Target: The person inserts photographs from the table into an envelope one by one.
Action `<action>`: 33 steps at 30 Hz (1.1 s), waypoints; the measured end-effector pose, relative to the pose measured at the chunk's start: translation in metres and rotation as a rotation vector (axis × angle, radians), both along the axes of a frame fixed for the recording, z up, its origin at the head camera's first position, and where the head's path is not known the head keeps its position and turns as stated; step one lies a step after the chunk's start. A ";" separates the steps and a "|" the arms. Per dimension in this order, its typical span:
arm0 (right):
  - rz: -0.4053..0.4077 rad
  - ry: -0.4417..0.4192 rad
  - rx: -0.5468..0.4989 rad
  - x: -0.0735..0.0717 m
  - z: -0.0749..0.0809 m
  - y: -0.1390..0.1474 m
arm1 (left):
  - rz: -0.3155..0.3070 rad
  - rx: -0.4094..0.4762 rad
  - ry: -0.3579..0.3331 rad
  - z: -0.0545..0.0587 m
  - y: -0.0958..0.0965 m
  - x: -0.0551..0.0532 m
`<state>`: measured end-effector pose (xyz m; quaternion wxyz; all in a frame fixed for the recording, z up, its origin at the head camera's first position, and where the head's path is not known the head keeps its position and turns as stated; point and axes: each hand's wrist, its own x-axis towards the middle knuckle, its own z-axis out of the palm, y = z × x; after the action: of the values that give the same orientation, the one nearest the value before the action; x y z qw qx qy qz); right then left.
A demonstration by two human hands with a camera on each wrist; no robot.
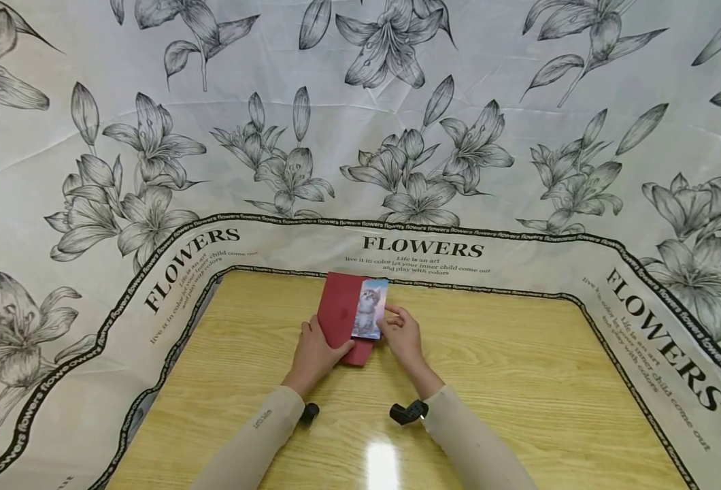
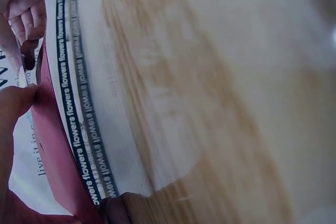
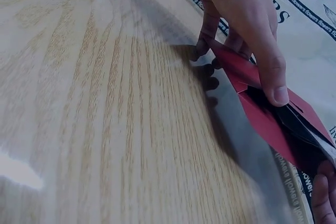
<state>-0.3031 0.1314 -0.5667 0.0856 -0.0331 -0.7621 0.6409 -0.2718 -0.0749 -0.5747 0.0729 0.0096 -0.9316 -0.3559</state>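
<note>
My left hand (image 1: 313, 355) grips a red paper envelope (image 1: 338, 309) by its lower left side, thumb on the front face. In the right wrist view that thumb presses near the envelope's open edge, with the other fingers behind. A picture card (image 1: 369, 309) of a grey kitten on a blue and pink background stands at the envelope's right side, overlapping it. My right hand (image 1: 405, 338) pinches the card at its right edge. From the right wrist, the envelope (image 3: 268, 129) gapes, and a dark sheet with a pale edge (image 3: 326, 149) lies partly within the gap.
A light wood-grain table (image 1: 507, 381) spreads beneath both hands. Behind and at the sides hangs a white cloth (image 1: 287, 238) printed with flowers and lettering, meeting the table's edges. Black wrist devices (image 1: 408, 412) sit at both cuffs.
</note>
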 end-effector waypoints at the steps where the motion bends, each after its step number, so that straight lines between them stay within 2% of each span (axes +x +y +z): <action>1: 0.002 0.002 -0.002 0.000 -0.001 0.000 | 0.000 -0.002 -0.004 0.000 0.000 0.000; 7: 0.004 0.009 0.011 -0.003 -0.004 -0.004 | -0.002 0.002 -0.010 0.000 0.001 0.001; 15: 0.027 0.028 0.096 -0.004 0.000 -0.009 | 0.008 0.019 -0.020 0.000 0.001 0.000; 27: 0.003 -0.005 0.162 -0.006 0.004 -0.017 | -0.001 0.021 -0.026 0.005 0.002 0.003; 33: -0.007 0.018 0.194 -0.007 0.003 -0.021 | -0.006 0.015 -0.011 0.003 0.002 0.003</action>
<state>-0.3097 0.1102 -0.5638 0.0974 -0.0217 -0.8196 0.5642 -0.2683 -0.0729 -0.5716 0.0665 0.0091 -0.9293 -0.3631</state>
